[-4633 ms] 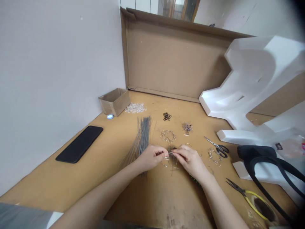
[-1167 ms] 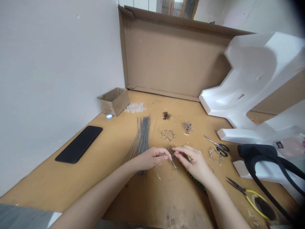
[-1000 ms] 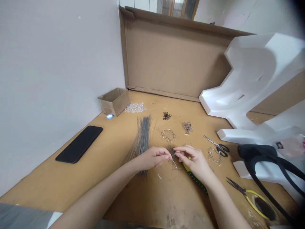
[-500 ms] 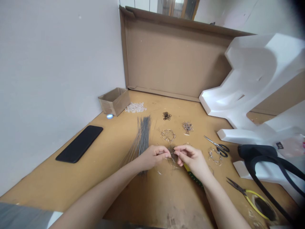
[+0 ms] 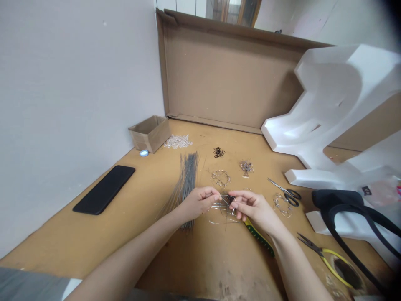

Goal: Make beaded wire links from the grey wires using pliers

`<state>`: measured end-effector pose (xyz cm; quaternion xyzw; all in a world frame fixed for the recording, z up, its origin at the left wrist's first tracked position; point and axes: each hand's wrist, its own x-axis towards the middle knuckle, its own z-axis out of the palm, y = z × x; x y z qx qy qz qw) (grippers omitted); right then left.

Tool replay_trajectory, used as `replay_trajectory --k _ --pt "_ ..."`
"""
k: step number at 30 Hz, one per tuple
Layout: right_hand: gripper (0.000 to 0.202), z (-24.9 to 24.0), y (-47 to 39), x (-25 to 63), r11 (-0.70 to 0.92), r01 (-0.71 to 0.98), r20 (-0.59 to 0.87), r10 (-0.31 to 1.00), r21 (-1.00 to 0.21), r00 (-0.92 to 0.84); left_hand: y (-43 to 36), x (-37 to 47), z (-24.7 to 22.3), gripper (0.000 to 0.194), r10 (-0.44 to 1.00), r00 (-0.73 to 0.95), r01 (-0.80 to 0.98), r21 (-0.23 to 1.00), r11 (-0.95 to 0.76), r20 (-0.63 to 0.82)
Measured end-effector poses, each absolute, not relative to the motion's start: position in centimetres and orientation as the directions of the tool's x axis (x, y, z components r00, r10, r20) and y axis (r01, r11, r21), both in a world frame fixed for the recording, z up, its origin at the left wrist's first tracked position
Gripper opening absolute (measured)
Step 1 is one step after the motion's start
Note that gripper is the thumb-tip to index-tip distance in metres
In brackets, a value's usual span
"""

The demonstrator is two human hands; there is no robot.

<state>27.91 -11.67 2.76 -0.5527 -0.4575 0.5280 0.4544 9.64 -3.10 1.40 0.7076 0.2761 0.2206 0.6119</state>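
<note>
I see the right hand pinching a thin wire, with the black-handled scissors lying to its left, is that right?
Not quite: the head view shows the scissors to the right of the right hand, which does pinch a thin wire.

The left hand (image 5: 199, 203), pinching, faces the right hand (image 5: 254, 209), also pinching — fingertips (image 5: 216, 197) near each other but apart — with left forearm (image 5: 134, 251) and right forearm (image 5: 294, 259) splayed behind them.
</note>
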Motion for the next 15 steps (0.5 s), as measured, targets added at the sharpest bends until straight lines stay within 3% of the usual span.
replay_trajectory --k 9,15 --pt "0.021 1.8 -11.2 27.3 -0.108 0.026 -0.104 0.986 -0.994 0.13 -3.2 9.8 1.0 0.025 0.697 0.717 0.005 1.0 -0.006 0.001" --pt "0.025 2.1 -10.9 26.5 -0.136 -0.048 -0.142 0.976 -0.99 0.168 -3.3 10.0 0.1 0.024 0.769 0.634 -0.019 0.995 -0.093 0.084"
